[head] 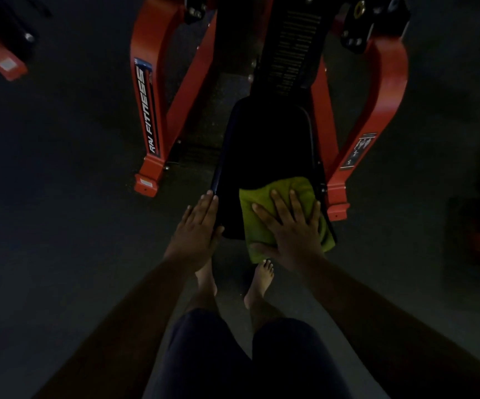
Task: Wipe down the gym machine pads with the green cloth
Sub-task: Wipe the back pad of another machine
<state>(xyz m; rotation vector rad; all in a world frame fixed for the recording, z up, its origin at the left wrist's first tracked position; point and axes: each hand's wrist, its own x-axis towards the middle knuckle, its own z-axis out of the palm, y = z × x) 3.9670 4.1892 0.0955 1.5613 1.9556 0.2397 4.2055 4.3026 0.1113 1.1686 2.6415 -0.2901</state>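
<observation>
Your right hand (pixel 292 228) lies flat with fingers spread, pressing the one green cloth (pixel 264 217) onto the near end of the single black seat pad (pixel 264 145); your left hand (pixel 198 226), fingers straight, touches the pad's edge at nine o'clock; two red frame arms (pixel 146 96) stand at eleven and one o'clock; two bare feet (pixel 259 280) rest on the dark floor (pixel 60 197) at six; the room is dim.

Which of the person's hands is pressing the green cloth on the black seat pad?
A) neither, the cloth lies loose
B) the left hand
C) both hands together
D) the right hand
D: the right hand lies flat with spread fingers on the green cloth at the near end of the black seat pad, while the left hand rests against the pad's left edge, off the cloth.
</observation>
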